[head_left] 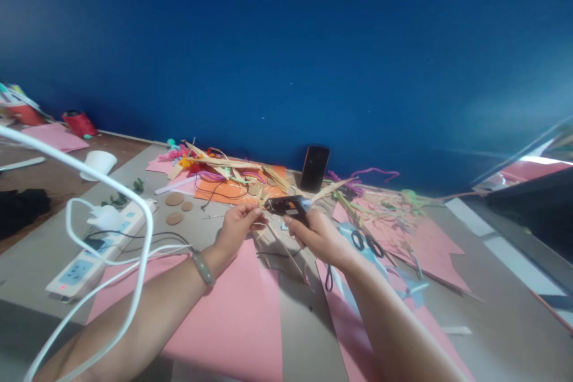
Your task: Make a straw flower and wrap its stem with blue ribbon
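My right hand (pixel 311 228) grips a black hot glue gun (pixel 289 208) with a small orange mark, its front end pointing left. Close by, my left hand (pixel 239 219) pinches a small bundle of dry, straw-coloured husk strips (pixel 261 200) right at the gun's front end. I cannot tell whether the tip touches the strips. Thin stalks (pixel 286 250) stick out below the bundle, between my hands. Pink paper sheets (pixel 228 322) lie under my forearms. Scissors with black handles (pixel 367 243) rest to the right of my right hand.
At the left stands a white power strip (pixel 96 256) with plugs, and a thick white cable (pixel 145 239) loops across in front. A phone (pixel 314 168) leans on the blue wall (pixel 286 59). Round brown discs (pixel 174 198), orange paper (pixel 210 191), pipe cleaners and husk scraps litter the back.
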Demonstrator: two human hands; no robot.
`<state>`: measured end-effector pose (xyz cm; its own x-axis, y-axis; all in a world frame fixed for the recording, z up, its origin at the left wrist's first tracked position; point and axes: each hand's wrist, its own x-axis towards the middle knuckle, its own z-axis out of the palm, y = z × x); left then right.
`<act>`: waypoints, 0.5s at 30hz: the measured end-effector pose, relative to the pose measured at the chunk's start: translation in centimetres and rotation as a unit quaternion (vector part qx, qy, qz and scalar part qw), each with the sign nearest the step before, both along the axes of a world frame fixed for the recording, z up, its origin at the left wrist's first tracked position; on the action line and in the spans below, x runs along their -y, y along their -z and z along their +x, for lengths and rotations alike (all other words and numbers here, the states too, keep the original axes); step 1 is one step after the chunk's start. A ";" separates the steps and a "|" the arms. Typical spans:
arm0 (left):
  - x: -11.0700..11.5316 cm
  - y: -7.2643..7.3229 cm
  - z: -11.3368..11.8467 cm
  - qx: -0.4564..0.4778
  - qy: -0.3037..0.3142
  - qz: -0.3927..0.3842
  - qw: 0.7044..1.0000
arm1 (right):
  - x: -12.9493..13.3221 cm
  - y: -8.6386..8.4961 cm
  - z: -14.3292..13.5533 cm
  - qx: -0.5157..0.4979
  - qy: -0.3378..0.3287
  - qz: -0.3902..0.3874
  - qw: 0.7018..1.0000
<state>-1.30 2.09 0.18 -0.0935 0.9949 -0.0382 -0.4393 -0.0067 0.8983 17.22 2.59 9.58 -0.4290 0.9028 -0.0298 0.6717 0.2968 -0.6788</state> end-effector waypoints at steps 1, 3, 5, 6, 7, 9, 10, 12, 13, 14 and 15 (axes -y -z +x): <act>0.0 0.0 0.0 0.001 0.002 -0.001 1.000 | 0.0 0.0 0.0 0.006 -0.001 0.005 1.000; 0.0 -0.1 0.0 0.005 0.003 -0.005 1.000 | -0.1 0.0 0.0 0.015 -0.004 0.012 1.000; 0.1 -0.2 0.1 0.010 0.002 -0.008 1.000 | -0.1 0.1 0.0 0.021 -0.013 0.017 1.000; 0.1 -0.2 0.1 0.012 0.001 -0.009 1.000 | -0.1 0.1 0.0 0.022 -0.017 0.021 0.999; 0.1 -0.3 0.1 0.014 0.000 -0.009 1.000 | -0.1 0.2 0.0 0.023 -0.022 0.025 0.999; 0.1 -0.3 0.1 0.019 0.000 -0.008 1.000 | -0.2 0.4 0.0 0.023 -0.029 0.037 0.999; 0.1 -0.3 0.1 0.021 0.001 -0.007 1.000 | -0.2 0.5 0.0 0.024 -0.031 0.042 0.998; 0.0 -0.3 0.1 0.023 0.004 -0.005 1.000 | -0.3 0.7 0.0 0.024 -0.035 0.046 0.998; 0.0 -0.3 0.1 0.023 0.005 -0.005 1.000 | -0.4 0.7 0.0 0.023 -0.036 0.046 0.998; 0.1 -0.3 0.1 0.023 0.005 -0.005 1.000 | -0.4 0.8 0.0 0.023 -0.037 0.045 0.998; 0.1 -0.3 0.1 0.023 0.004 -0.006 1.000 | -0.4 0.7 0.0 0.023 -0.037 0.044 0.998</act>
